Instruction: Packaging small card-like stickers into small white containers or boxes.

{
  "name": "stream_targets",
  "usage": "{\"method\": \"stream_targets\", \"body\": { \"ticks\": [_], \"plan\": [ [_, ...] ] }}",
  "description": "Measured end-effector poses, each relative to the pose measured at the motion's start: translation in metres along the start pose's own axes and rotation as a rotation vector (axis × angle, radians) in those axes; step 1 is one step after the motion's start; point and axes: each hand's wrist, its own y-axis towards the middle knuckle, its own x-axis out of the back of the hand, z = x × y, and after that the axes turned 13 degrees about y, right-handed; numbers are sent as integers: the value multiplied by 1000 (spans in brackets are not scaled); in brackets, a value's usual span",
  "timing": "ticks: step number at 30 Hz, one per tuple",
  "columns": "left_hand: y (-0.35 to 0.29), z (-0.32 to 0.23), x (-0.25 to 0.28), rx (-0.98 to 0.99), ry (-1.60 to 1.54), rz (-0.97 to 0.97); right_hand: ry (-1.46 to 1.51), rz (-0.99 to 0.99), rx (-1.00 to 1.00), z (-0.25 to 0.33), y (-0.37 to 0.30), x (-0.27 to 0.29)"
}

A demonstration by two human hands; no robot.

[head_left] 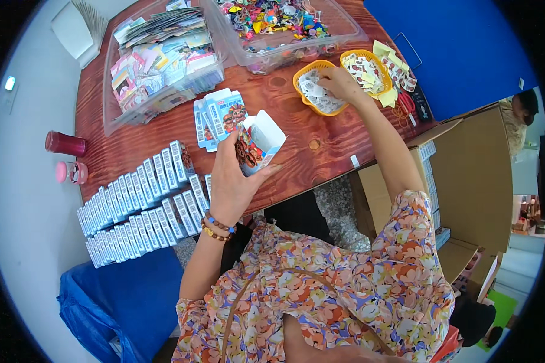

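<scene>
My left hand (236, 178) grips a small blue-and-white printed cardboard box (266, 138) whose top flaps stand open. Over a yellow plastic basket (301, 91) of small white packets (318, 95), my right hand (344, 86) reaches in with its fingers drawn together. Its fingertips are down among the packets, so what they pinch is hidden. Flattened blue cartons (219, 115) lie on the table just beyond the box. Right beside the first basket, a second yellow basket (386, 81) holds small printed paper pieces (364, 68).
Two rows of closed boxes (145, 181) stand at the table's left. Behind are clear bins of cards (157, 60) and colourful trinkets (272, 21). Red scissors (407, 104) lie right, above an open brown carton (466, 181). Two pink-red jars (65, 144) stand at the left edge.
</scene>
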Motion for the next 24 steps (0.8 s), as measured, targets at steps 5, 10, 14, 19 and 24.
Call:
{"method": "stream_targets", "body": {
  "ticks": [5, 10, 14, 19, 24],
  "plan": [
    [4, 1, -6, 8, 18, 32, 313, -82, -72, -7, -14, 15],
    [15, -1, -19, 10, 2, 80, 590, -97, -82, -7, -22, 28],
    [27, -8, -39, -25, 21, 84, 819, -79, -167, -7, -28, 42],
    [44, -12, -63, -106, 260, -79, 971, 158, -88, 41, -57, 48],
    [54, -27, -74, -111, 306, -114, 719, -21, 199, 91, -82, 16]
  ]
}}
